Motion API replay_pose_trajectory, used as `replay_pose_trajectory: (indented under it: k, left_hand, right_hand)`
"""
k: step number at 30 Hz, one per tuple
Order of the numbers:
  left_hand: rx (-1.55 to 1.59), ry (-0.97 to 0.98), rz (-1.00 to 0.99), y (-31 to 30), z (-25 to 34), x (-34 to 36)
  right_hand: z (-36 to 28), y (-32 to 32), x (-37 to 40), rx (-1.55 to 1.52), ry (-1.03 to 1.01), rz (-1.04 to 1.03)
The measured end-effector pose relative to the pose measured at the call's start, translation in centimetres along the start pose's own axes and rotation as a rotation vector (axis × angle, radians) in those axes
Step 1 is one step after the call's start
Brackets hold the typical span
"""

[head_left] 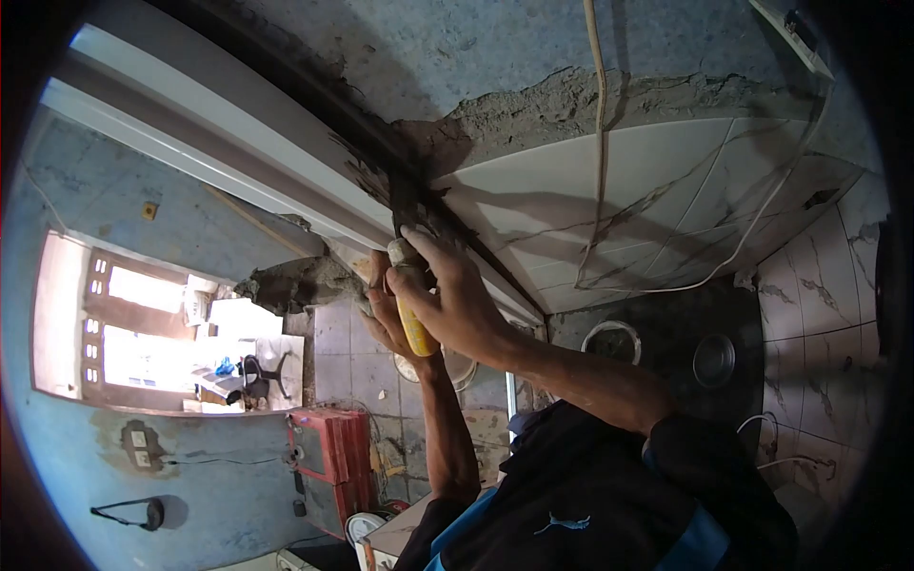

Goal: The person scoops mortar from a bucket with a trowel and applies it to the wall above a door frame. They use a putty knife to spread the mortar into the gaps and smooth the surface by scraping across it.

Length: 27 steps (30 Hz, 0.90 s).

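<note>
My right hand (452, 295) is wrapped round the yellow handle of a scraper-like tool (416, 328), its forefinger stretched toward the dark blade. The blade lies against the dark gap beside a white door frame (238, 124). Close by on the left, my left hand (384, 309) has its fingers raised at the frame's edge, behind the tool; what its fingers hold, if anything, is hidden. Grey rough mortar (533, 109) runs along the wall above the marbled white tiles (657, 181).
A cable (600, 114) hangs over the tiles. Round basins (714, 360) stand on the floor at the right. Red boxes (333, 457) are at the lower left, below a bright window opening (143, 319). A round container (457, 369) sits behind my wrists.
</note>
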<state>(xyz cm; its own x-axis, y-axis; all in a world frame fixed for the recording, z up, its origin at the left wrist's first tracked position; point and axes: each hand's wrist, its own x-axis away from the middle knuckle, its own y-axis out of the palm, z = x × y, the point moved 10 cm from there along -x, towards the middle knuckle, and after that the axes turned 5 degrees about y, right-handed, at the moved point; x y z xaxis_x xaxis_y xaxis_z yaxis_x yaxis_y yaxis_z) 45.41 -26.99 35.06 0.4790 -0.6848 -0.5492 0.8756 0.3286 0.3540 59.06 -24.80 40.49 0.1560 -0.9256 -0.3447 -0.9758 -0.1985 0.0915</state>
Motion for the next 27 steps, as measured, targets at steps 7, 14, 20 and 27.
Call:
replay_pose_trajectory:
  k: [7, 14, 20, 27]
  left_hand:
    - [-0.101, 0.021, 0.065, -0.1, 0.1, 0.3]
    - [-0.090, 0.098, 0.070, 0.3, 1.6, 0.2]
    - [-0.142, 0.111, 0.070, 0.7, 1.9, 0.3]
    - [-0.137, 0.106, 0.075, 0.8, 1.8, 0.3]
  right_hand:
    - [0.2, -2.0, -0.8, -0.118, 0.035, -0.232]
    - [1.9, -4.9, 0.2, -0.268, 0.304, -0.466]
    - [0.0, -7.8, -2.3, -0.059, 0.309, -0.405]
    - [-1.6, -8.1, -6.3, 0.081, 0.299, -0.525]
